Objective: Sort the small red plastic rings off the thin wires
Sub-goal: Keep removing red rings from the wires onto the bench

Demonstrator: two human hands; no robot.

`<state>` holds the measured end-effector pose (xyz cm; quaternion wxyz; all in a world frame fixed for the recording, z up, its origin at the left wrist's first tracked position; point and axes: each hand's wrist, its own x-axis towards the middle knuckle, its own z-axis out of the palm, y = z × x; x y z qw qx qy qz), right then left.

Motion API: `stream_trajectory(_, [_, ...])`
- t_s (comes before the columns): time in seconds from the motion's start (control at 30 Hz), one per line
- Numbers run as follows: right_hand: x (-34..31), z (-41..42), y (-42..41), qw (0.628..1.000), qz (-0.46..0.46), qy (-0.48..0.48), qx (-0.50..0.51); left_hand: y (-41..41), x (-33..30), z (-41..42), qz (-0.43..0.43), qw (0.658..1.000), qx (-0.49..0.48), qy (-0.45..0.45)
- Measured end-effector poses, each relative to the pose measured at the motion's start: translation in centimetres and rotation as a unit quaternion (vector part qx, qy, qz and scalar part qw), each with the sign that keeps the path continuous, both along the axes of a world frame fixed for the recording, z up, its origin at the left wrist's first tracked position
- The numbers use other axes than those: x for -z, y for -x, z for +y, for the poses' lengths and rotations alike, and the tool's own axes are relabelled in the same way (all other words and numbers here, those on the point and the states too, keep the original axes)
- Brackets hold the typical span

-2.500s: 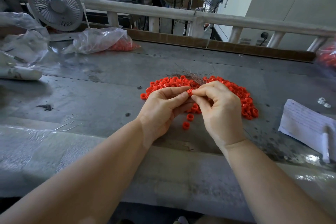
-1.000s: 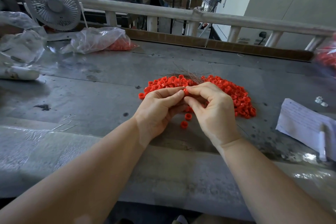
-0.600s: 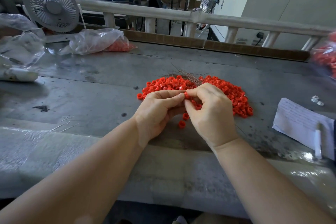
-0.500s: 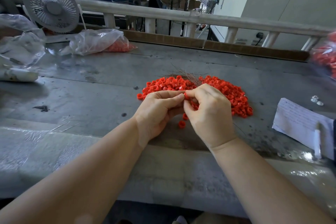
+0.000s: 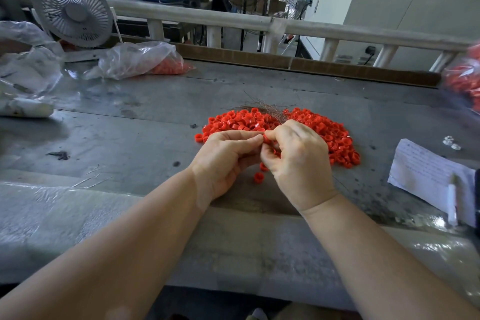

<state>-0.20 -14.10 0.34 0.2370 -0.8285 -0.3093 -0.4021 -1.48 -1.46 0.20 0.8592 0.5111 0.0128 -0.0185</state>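
A heap of small red plastic rings [image 5: 324,128] lies on the grey metal table [image 5: 130,132], with a bundle of thin wires [image 5: 265,109] fanned out at its far edge. My left hand [image 5: 223,158] and my right hand [image 5: 298,161] meet over the near side of the heap, fingers curled. Between their fingertips both pinch a red ring [image 5: 265,138]. A few loose rings [image 5: 258,177] lie on the table under my hands. Whether a wire runs through the pinched ring is hidden.
A clear bag with red rings [image 5: 145,60] and a small fan [image 5: 74,10] stand at the back left. Another bag of rings [image 5: 465,80] is at the right edge. A sheet of paper [image 5: 426,174] with a pen [image 5: 453,202] lies at the right. Plastic sheeting [image 5: 39,210] covers the near edge.
Both hands have stayed together over the heap, their fingertips working slightly on the pinched ring. The view has shifted a little.
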Motion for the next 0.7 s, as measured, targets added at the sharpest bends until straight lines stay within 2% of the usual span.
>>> stream_trajectory(0.3, [0.2,0.0,-0.1,1.000,-0.017,-0.004,-0.009,-0.2,0.1,0.2,-0.003,1.000,-0.007,-0.006])
stream_trajectory(0.5, [0.3,-0.3,-0.6,0.991,0.074,-0.082,-0.077,-0.5,0.4,0.1,-0.022,0.999,-0.023,-0.003])
stream_trajectory(0.7, [0.0,-0.4,-1.0,0.963,0.172,-0.179,-0.108,-0.7,0.8,-0.1,-0.040,0.998,-0.035,-0.021])
